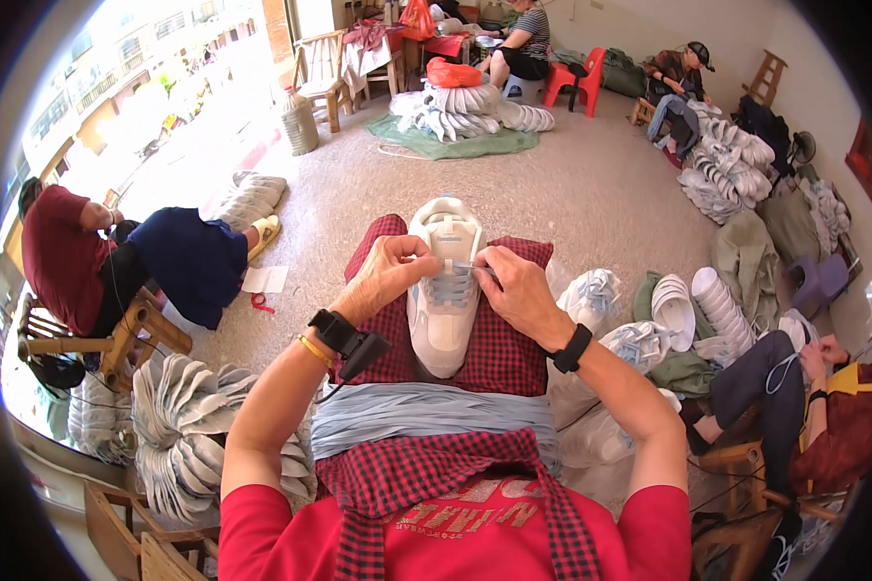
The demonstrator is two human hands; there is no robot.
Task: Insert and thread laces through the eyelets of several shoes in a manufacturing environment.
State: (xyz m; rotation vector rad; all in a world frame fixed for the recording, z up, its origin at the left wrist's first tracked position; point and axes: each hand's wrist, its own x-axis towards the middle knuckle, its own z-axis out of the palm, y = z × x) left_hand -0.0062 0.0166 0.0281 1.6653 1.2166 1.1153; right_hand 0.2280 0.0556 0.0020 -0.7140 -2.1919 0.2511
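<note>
A white sneaker (442,341) lies on my lap over a red-and-black checked cloth (515,356), its toe toward me. Pale blue shoelace (449,290) crosses the front of the shoe in several rows. At the upper eyelets, my left hand (389,275) comes in from the left, thumb and finger pinched on the lace. Opposite it, my right hand (521,292) pinches a short stretch of the lace beside the tongue. A thick bundle of light blue laces (426,418) lies across my lap nearer my body.
Stacked grey-white shoe uppers (179,426) stand at my left. White shoes with blue laces (635,344) and nested white shoe parts (722,305) are at my right. Co-workers sit left, right and at the back, near a red chair (576,82) and a heap on green cloth (455,145).
</note>
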